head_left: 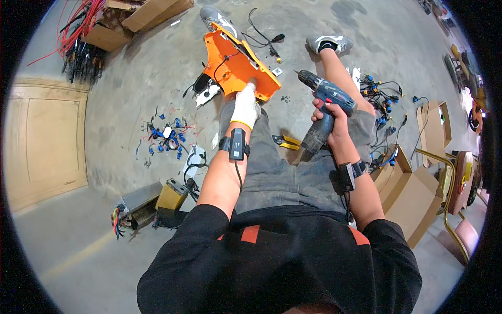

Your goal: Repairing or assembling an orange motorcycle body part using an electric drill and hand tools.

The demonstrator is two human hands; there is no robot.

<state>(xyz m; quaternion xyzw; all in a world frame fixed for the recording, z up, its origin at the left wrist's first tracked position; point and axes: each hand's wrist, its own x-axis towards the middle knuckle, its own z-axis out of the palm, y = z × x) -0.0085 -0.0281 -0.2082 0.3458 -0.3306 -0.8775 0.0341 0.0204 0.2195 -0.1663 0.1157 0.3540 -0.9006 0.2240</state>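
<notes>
In a white glove with bare fingertips, my left hand [244, 108] grips the near edge of an orange plastic cover [230, 68]. The cover is tilted, its hollow inner side facing me, and a thin black wire runs across it. My bare right hand [334, 118] is wrapped round the handle of a dark blue cordless drill [329, 94]. The drill points up and left toward the cover, with a gap between them. Between my legs lie yellow-handled cutting pliers [286, 142]. A white bracket-like part [208, 94] rests on the floor below the cover.
Blue connectors and wire scraps [167, 136] litter the floor at left. More cables with blue plugs [384, 99] lie beside my right leg. Cardboard boxes [410, 196] and a gold-framed chair [444, 183] stand at right. A metal housing [138, 204] sits at lower left, near a wooden cabinet [49, 138].
</notes>
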